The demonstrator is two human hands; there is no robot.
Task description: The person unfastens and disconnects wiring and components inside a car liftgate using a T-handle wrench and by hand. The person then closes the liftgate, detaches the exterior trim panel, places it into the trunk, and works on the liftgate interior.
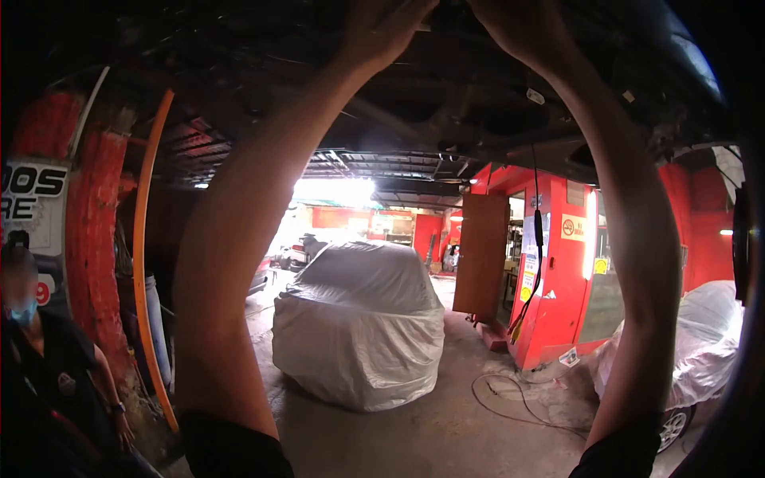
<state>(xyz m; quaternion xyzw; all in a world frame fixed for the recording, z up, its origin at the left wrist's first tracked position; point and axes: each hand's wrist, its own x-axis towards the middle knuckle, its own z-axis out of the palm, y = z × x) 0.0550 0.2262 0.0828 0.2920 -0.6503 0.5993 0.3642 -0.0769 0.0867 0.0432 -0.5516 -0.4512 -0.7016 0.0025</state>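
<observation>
Both my arms reach up past the top of the head view. My left hand (390,30) is cut off by the upper edge, with its fingers mostly out of sight. My right hand (514,22) is close beside it, tilted inward, its fingers also beyond the frame. Around both hands is the dark underside of a raised vehicle (446,103). What either hand touches or holds is hidden. A small pale tag (535,96) hangs near my right wrist.
Ahead stands a car under a grey cover (358,327). A black cable (539,231) dangles before the red wall. A hose (518,406) lies on the floor. A plastic-wrapped vehicle (705,342) is at right. At left are an orange post (148,263) and a masked person (68,374).
</observation>
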